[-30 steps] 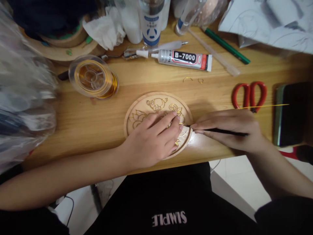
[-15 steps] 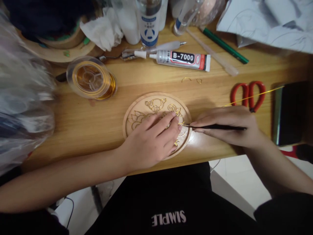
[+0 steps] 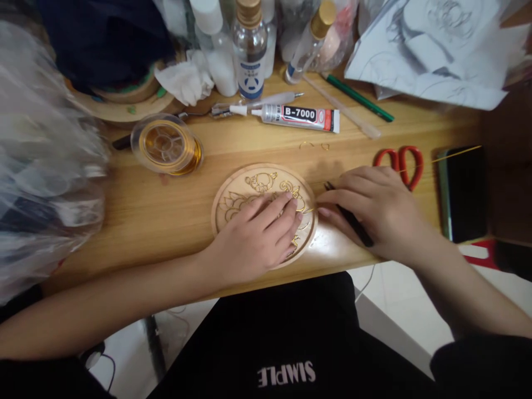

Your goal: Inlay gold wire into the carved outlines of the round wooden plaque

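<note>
A round wooden plaque (image 3: pixel 218 213) with a raised rim lies near the table's front edge, bearing gold wire outlines of flowers and curls. Across its middle rests my left hand (image 3: pixel 255 238), palm down with fingers stretched out on the design. Just right of the rim, my right hand (image 3: pixel 374 213) is closed around black tweezers (image 3: pixel 355 221), whose tips point up and away from the plaque. Thin gold wire (image 3: pixel 312 210) reaches from the design to my right fingertips; whether they pinch it is hard to see. Its far end (image 3: pixel 461 153) crosses the phone.
A spool of gold wire (image 3: pixel 166 147) stands left. Behind are a B-7000 glue tube (image 3: pixel 301 115), bottles (image 3: pixel 250 61), a green pencil (image 3: pixel 359 98) and sketch papers (image 3: pixel 415 61). Red-handled scissors (image 3: pixel 411 166) and a phone (image 3: pixel 463 194) lie right. Plastic bags (image 3: pixel 54 160) crowd the left.
My right hand has pulled the tweezers' tips off the wire design and swung them upward, with its fingertips now beside the rim. The left hand stays on the plaque. The view has tilted up slightly.
</note>
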The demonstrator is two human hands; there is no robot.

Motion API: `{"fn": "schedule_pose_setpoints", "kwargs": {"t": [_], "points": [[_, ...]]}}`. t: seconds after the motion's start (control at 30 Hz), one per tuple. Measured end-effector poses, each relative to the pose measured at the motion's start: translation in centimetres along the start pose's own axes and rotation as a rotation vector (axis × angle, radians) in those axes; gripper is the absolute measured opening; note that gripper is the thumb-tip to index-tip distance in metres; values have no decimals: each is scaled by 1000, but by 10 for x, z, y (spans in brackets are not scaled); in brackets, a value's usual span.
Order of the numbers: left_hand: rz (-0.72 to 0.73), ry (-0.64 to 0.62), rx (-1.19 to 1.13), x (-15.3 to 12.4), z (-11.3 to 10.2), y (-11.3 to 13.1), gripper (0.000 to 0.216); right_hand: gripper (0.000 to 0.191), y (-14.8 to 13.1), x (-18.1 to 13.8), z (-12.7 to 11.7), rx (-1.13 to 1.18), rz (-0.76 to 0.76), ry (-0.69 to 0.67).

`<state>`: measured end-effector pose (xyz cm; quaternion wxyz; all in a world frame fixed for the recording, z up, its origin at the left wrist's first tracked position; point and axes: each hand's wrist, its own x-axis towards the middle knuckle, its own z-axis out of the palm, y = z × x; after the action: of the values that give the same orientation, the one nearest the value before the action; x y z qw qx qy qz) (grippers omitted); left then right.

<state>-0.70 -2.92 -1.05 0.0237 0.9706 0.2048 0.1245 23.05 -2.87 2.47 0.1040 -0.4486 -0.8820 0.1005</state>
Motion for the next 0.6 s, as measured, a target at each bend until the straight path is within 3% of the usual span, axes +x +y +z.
{"fn": "schedule_pose_setpoints", "kwargs": {"t": [0.1, 0.3, 0.6], "points": [[0, -2, -5, 0, 0, 0, 38, 22, 2, -2, 8, -11, 19, -60], [5, -4, -3, -1, 0, 0, 39, 22, 5, -6, 10, 193, 81, -89], [3, 37, -21, 0, -1, -2, 38, 23, 10, -6, 8, 125, -26, -42]]}}
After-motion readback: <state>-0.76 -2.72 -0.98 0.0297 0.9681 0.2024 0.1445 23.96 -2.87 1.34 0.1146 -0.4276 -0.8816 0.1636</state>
